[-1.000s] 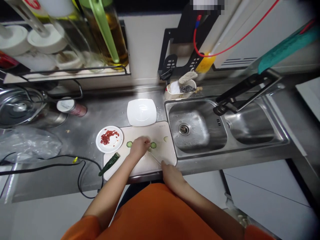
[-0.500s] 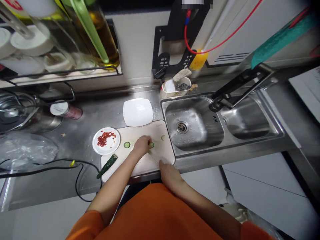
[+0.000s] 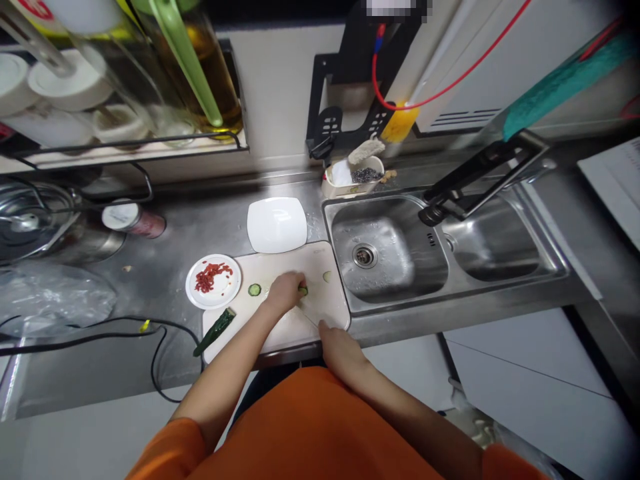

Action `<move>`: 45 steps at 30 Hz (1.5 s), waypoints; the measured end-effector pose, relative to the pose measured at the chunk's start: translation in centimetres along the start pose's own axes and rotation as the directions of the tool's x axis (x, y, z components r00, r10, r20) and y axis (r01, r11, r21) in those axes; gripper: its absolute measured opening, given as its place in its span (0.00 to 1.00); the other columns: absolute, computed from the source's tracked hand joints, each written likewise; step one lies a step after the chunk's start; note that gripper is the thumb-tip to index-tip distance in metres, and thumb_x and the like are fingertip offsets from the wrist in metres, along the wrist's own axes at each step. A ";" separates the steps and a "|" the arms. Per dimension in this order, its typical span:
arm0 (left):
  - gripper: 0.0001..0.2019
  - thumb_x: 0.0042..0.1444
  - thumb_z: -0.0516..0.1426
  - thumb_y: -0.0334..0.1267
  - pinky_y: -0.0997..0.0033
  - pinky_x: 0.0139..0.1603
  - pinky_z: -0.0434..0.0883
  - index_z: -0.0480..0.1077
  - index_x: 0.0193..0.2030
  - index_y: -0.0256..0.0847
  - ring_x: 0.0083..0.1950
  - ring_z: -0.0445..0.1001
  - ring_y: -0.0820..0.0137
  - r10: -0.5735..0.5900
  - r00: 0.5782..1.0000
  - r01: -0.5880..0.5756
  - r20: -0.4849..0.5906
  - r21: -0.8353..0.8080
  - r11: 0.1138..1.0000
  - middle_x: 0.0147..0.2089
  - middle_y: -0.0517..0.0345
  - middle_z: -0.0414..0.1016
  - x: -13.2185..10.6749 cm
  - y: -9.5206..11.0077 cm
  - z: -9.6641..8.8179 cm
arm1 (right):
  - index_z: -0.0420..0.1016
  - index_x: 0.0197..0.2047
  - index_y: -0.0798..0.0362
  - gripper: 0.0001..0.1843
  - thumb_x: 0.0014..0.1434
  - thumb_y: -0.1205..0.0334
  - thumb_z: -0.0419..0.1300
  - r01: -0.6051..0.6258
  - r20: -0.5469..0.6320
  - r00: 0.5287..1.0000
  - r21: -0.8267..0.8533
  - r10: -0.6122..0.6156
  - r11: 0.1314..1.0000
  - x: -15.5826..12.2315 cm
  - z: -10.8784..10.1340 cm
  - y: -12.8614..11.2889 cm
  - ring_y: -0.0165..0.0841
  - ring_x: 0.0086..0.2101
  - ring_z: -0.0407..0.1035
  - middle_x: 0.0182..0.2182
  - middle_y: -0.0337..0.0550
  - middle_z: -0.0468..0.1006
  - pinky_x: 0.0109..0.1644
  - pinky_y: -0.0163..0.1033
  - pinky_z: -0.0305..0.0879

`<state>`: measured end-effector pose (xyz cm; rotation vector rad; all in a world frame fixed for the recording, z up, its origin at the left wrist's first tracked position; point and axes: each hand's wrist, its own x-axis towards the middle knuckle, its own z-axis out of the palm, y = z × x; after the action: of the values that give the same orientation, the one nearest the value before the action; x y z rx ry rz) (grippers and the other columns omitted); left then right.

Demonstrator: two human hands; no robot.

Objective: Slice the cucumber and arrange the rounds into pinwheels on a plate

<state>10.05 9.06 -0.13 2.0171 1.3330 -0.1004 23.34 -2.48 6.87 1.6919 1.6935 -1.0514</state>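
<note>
On a pale cutting board (image 3: 270, 333), my left hand (image 3: 286, 292) is closed on a small cucumber piece (image 3: 303, 291) whose green edge shows past the fingertips. My right hand (image 3: 340, 347) grips a knife (image 3: 309, 319) at the board's front edge; its thin blade points up and left toward the cucumber piece, and its handle is hidden in the fist. A round cucumber slice (image 3: 255, 290) lies left of my left hand. Another pale end slice (image 3: 327, 276) rests near the board's right side. The longer dark cucumber (image 3: 215, 331) lies across the board's left edge.
A white plate with red bits (image 3: 193, 290) overlaps the board's left corner. Behind the board is a square white plate (image 3: 277, 223). To the right is a steel double sink (image 3: 385, 247) with a black faucet (image 3: 465, 180). Black cables (image 3: 165, 327) and a plastic bag (image 3: 60, 293) lie left.
Both hands stay nearly in place, with the left hand still on the cucumber piece and the knife beside it. The view has shifted very slightly.
</note>
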 end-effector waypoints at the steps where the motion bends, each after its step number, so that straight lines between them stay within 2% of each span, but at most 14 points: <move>1: 0.06 0.46 0.57 0.32 0.73 0.36 0.62 0.71 0.33 0.42 0.37 0.69 0.70 -0.006 1.000 0.006 0.000 -0.019 1.000 0.35 0.59 0.73 0.0 -0.1 0.0 | 0.61 0.56 0.58 0.23 0.58 0.77 0.41 0.000 -0.003 1.000 -0.002 0.000 1.000 0.0 0.0 0.0 0.41 0.43 0.72 0.40 0.57 0.76 0.41 0.41 0.68; 5: 0.03 0.47 0.59 0.34 0.74 0.34 0.62 0.71 0.31 0.42 0.34 0.69 0.71 -0.033 0.999 0.033 0.005 -0.095 0.995 0.32 0.60 0.74 0.2 -0.6 0.1 | 0.61 0.55 0.58 0.23 0.58 0.77 0.41 -0.001 0.002 1.000 -0.003 0.001 1.000 0.0 -0.1 0.0 0.42 0.43 0.72 0.40 0.56 0.76 0.40 0.42 0.68; 10: 0.03 0.49 0.57 0.34 0.74 0.36 0.62 0.72 0.31 0.41 0.35 0.70 0.71 0.009 1.000 -0.011 -0.025 -0.074 0.997 0.32 0.59 0.75 0.6 -1.1 0.2 | 0.61 0.55 0.58 0.23 0.58 0.78 0.41 0.000 -0.001 1.000 0.001 0.000 1.000 0.1 0.1 0.2 0.43 0.43 0.72 0.40 0.56 0.76 0.40 0.43 0.68; 15: 0.04 0.49 0.56 0.34 0.74 0.37 0.63 0.73 0.31 0.41 0.36 0.70 0.70 0.002 1.000 -0.004 -0.028 -0.064 0.998 0.32 0.58 0.75 0.5 -1.1 0.2 | 0.60 0.56 0.57 0.23 0.59 0.77 0.42 0.004 -0.012 1.000 0.012 -0.004 1.000 0.3 0.3 0.4 0.42 0.44 0.72 0.40 0.55 0.76 0.40 0.42 0.67; 22: 0.09 0.51 0.54 0.33 0.74 0.40 0.64 0.74 0.39 0.43 0.39 0.70 0.70 0.034 0.999 -0.036 -0.031 -0.065 0.997 0.35 0.57 0.75 0.2 -1.2 -0.3 | 0.61 0.55 0.58 0.23 0.58 0.77 0.42 0.003 0.000 1.000 0.005 -0.003 1.000 0.3 0.1 0.4 0.42 0.44 0.72 0.39 0.57 0.76 0.41 0.42 0.67; 27: 0.07 0.49 0.57 0.36 0.74 0.37 0.64 0.74 0.35 0.41 0.35 0.69 0.71 0.060 0.998 -0.059 0.017 -0.076 0.995 0.35 0.57 0.72 0.1 -1.3 -0.4 | 0.61 0.56 0.58 0.23 0.59 0.77 0.41 0.007 -0.014 1.000 0.005 -0.007 1.000 0.3 0.1 0.4 0.43 0.44 0.71 0.40 0.57 0.76 0.41 0.43 0.67; 33: 0.04 0.46 0.58 0.32 0.74 0.35 0.63 0.72 0.31 0.39 0.34 0.68 0.72 0.065 0.998 -0.065 0.006 -0.072 0.995 0.33 0.57 0.71 0.1 -1.1 -0.4 | 0.60 0.56 0.58 0.23 0.59 0.77 0.43 0.002 0.008 1.000 -0.009 -0.002 1.000 0.2 -0.3 0.3 0.42 0.45 0.71 0.40 0.56 0.75 0.41 0.42 0.67; 40: 0.02 0.48 0.56 0.33 0.75 0.32 0.60 0.71 0.28 0.40 0.30 0.67 0.73 0.054 0.998 -0.050 0.035 -0.112 0.992 0.27 0.61 0.71 -0.1 -1.2 -0.8 | 0.62 0.53 0.57 0.21 0.59 0.77 0.43 0.002 -0.009 1.000 -0.009 -0.002 1.000 0.1 -0.3 0.3 0.41 0.43 0.72 0.38 0.55 0.75 0.40 0.40 0.67; 45: 0.04 0.50 0.55 0.31 0.75 0.35 0.61 0.71 0.30 0.41 0.34 0.68 0.72 0.054 0.998 -0.054 0.011 -0.041 0.998 0.29 0.59 0.72 0.1 -1.3 -0.9 | 0.62 0.53 0.56 0.21 0.59 0.77 0.43 -0.007 0.003 1.000 -0.002 0.007 1.000 0.1 -0.5 0.3 0.42 0.44 0.71 0.39 0.55 0.75 0.40 0.41 0.67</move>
<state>8.75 9.95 -0.09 2.0142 1.2624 -0.0600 23.70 -2.05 7.05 1.6929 1.6845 -1.0484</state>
